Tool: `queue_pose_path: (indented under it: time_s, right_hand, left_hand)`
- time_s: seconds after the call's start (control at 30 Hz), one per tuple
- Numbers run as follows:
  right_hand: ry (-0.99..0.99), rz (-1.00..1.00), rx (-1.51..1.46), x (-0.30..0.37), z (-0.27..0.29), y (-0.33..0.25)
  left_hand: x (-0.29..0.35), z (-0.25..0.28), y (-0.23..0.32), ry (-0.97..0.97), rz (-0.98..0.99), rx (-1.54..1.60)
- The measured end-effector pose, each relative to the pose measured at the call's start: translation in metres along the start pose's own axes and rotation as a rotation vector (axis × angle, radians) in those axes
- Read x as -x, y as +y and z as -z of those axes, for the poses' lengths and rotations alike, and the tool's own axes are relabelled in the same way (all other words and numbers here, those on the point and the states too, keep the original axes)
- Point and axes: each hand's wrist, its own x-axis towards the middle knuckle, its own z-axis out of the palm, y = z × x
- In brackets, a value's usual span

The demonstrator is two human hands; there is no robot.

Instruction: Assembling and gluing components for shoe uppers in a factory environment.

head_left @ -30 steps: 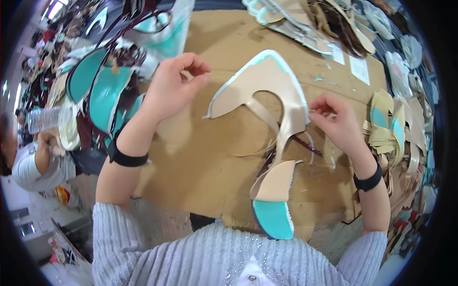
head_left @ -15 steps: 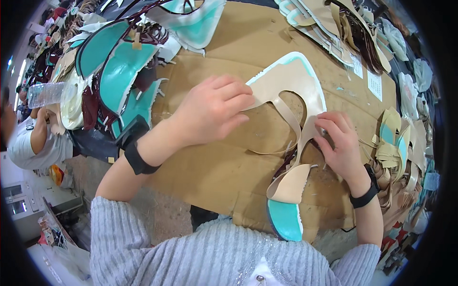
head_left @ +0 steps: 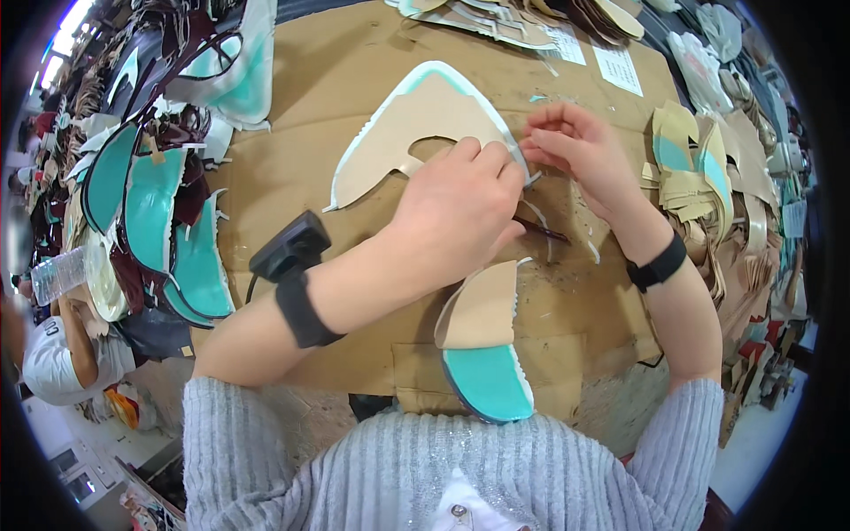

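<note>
A beige leather shoe-upper piece (head_left: 390,142) with a turquoise and white border lies on the cardboard. My left hand (head_left: 465,208) is closed over its right side, fingertips bent down onto the piece. What lies under the palm is hidden. Just off the piece's right edge, my right hand (head_left: 584,159) is raised with loosely curled fingers and nothing visible in them. Nearer to me lies a folded beige flap (head_left: 482,310) above a turquoise rounded part (head_left: 487,380) with a white ragged edge. Whether these join the upper piece is hidden by my left hand.
Turquoise and dark red shoe pieces (head_left: 155,208) are heaped on the left. Stacks of beige pieces (head_left: 691,195) lie at the right, and more cut pieces (head_left: 487,22) at the far edge. Cardboard (head_left: 310,71) covers the table. Another person (head_left: 66,354) is at far left.
My left hand has moved right and down across the piece, from its left edge to its right side. The right hand has lifted off the right edge. The whole view has shifted.
</note>
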Motion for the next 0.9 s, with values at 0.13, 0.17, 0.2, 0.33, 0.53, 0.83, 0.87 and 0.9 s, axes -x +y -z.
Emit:
queue_pose_path:
  time_s: [0.13,0.17,0.2,0.33,0.53,0.83,0.87,0.9]
  right_hand:
    - [-0.013,-0.102,-0.091,-0.006,-0.003,0.003]
    - [0.001,-0.106,-0.099,-0.005,-0.004,0.003]
    - [0.009,-0.108,-0.106,-0.004,-0.005,0.002]
    - [0.001,-0.108,-0.09,-0.004,-0.007,0.001]
    - [0.02,-0.109,-0.023,-0.005,-0.021,-0.015]
    - [-0.014,-0.083,0.447,-0.038,-0.039,-0.01]
    - [-0.019,0.014,0.513,-0.04,-0.038,-0.006]
    - [-0.019,0.108,0.578,-0.041,-0.036,-0.003]
  left_hand:
    - [-0.003,-0.011,0.007,-0.242,0.035,-0.231]
    - [-0.004,-0.011,0.011,-0.239,0.031,-0.237]
    - [-0.003,-0.01,0.015,-0.299,0.027,-0.29]
    - [-0.003,-0.01,0.009,-0.107,0.099,-0.225]
    - [0.004,0.006,-0.01,0.362,0.489,0.404]
    - [0.014,0.016,-0.035,0.408,0.231,0.186]
    - [0.021,0.022,-0.043,0.412,0.234,0.184]
    - [0.028,0.026,-0.05,0.289,0.298,0.095]
